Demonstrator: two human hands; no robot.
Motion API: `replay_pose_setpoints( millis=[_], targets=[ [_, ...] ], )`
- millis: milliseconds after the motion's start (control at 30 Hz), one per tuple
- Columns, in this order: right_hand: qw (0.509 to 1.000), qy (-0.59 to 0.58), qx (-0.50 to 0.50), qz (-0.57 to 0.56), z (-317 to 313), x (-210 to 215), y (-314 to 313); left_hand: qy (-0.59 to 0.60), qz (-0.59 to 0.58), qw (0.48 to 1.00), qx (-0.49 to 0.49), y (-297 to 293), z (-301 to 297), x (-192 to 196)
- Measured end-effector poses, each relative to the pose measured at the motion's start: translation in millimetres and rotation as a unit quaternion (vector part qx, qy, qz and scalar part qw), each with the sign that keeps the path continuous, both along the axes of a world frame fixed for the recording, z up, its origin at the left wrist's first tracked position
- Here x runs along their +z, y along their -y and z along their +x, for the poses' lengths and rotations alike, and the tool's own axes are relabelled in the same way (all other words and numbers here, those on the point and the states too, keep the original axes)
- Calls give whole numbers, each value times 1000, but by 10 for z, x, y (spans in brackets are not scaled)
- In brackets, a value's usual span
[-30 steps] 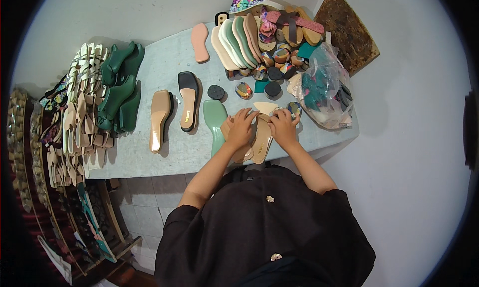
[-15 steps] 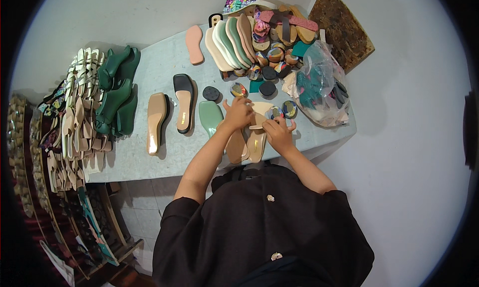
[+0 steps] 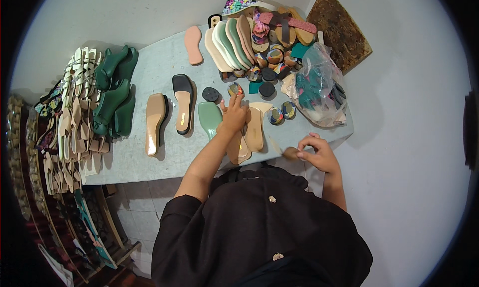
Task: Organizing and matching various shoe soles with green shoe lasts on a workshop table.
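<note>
Worktable [image 3: 149, 159], pale grey, seen from above the person working at it. Left hand [image 3: 233, 115]: lies fingers spread, palm down, on a small stack of tan insoles [image 3: 249, 135] at the near middle of the table; it presses them flat rather than grasping. Right hand [image 3: 317, 152]: off the table's near right corner, fingers curled in around a small brown piece [image 3: 290, 152], pinched at the fingertips; what the piece is cannot be made out. Beside the stack, left: a mint-green insole [image 3: 209, 118], a black-edged sole [image 3: 183, 103], a glossy tan sole [image 3: 155, 122]. Far side: a fan of upright insoles [image 3: 229, 42] in cream, green and pink, patterned heel pieces [image 3: 269, 57], black heel tips [image 3: 266, 89]. Far right: a clear bag [image 3: 319, 90] of dark green parts. Left edge: green shoe lasts [image 3: 112, 95] and rows of strappy uppers [image 3: 70, 117]. Step in hand, by my reading: steadying the insoles while the small piece is readied. The next move would call for carrying that piece back over the stack and placing it squarely.
</note>
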State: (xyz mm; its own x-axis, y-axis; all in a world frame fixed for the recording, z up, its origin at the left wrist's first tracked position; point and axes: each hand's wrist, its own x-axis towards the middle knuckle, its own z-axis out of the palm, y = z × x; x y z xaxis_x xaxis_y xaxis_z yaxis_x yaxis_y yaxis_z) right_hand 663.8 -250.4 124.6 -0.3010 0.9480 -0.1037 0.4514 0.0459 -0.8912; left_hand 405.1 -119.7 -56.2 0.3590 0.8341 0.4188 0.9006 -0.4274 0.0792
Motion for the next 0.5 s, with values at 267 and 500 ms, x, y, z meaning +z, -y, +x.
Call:
replay_pose_setpoints(
  millis=[267,500],
  targets=[
    [986,-156,-49,40,-434,15,-248,105,-1,992,67,98,-141,296],
    [988,-111,-51,90,-1146,-64,-455,283,55,947,144,489,-1016,810]
  ],
)
